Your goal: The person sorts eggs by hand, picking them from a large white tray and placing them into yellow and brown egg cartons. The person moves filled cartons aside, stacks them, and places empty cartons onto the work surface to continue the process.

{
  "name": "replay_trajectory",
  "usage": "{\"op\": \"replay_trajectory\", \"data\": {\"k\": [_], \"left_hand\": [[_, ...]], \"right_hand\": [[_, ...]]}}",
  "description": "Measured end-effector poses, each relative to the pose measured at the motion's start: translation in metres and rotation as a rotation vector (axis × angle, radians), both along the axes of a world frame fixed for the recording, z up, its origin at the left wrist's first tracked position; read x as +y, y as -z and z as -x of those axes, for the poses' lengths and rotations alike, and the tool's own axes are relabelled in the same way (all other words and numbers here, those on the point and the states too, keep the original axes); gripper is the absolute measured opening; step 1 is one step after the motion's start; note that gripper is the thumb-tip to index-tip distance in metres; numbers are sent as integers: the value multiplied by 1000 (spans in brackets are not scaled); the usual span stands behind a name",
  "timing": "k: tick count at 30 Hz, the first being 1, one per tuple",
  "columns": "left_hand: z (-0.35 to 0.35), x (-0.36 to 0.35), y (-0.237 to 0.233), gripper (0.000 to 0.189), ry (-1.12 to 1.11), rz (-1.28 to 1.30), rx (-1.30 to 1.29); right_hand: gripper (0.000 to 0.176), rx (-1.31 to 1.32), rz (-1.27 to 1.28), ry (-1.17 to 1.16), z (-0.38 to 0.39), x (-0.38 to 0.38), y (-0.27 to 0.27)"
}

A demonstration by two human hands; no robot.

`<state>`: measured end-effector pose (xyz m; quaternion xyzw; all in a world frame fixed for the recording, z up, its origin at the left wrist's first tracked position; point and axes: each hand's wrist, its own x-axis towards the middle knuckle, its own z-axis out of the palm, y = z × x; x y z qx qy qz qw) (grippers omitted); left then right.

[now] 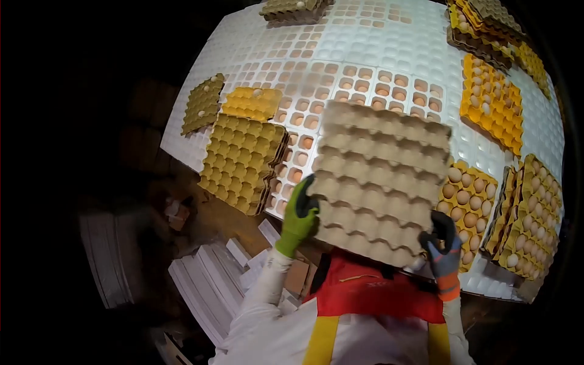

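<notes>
My left hand [300,214], in a green glove with dark fingertips, grips the left edge of a grey-brown cardboard egg tray [380,182]. At the tray's lower right edge is my right hand [443,240], in a grey-blue and orange glove with dark fingers curled on the rim. No eggs show in this tray, which is held up in front of my body over the near edge of the white surface. Under and beyond it, white foam trays [398,94] hold brown eggs in square cells.
An olive tray stack [240,161] and a yellow tray [250,103] lie to the left. Egg-filled trays [465,201] and an orange tray [491,100] are on the right. More trays [295,11] sit at the far edge. White foam pieces [210,292] lie below left.
</notes>
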<state>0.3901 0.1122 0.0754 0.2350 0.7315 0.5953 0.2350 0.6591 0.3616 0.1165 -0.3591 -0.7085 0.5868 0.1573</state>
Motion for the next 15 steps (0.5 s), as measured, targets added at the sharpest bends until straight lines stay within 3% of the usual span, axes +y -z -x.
{"op": "replay_trajectory", "data": {"k": [1, 3, 6, 8, 10, 11, 14, 15], "left_hand": [[34, -39, -10, 69, -108, -17, 0], [105, -118, -52, 66, -118, 92, 48], [195, -195, -84, 64, -289, 384, 409], [248, -228, -72, 66, -336, 413, 432], [280, -244, -51, 66, -258, 648, 583], [293, -249, -40, 66, -212, 760, 650], [317, -264, -2, 63, -168, 714, 843], [313, -259, -7, 58, -158, 648, 779]], "right_hand": [[49, 2, 39, -173, 36, -20, 4], [57, 363, 69, -308, 116, -84, 46], [74, 211, -104, -597, 227, -164, 65], [89, 110, -74, -739, 294, -211, 97], [86, -13, -265, -778, 316, -223, 89], [80, -8, -224, -804, 319, -223, 92], [72, -68, -306, -740, 280, -204, 102], [62, -25, -211, -748, 257, -181, 93]]}}
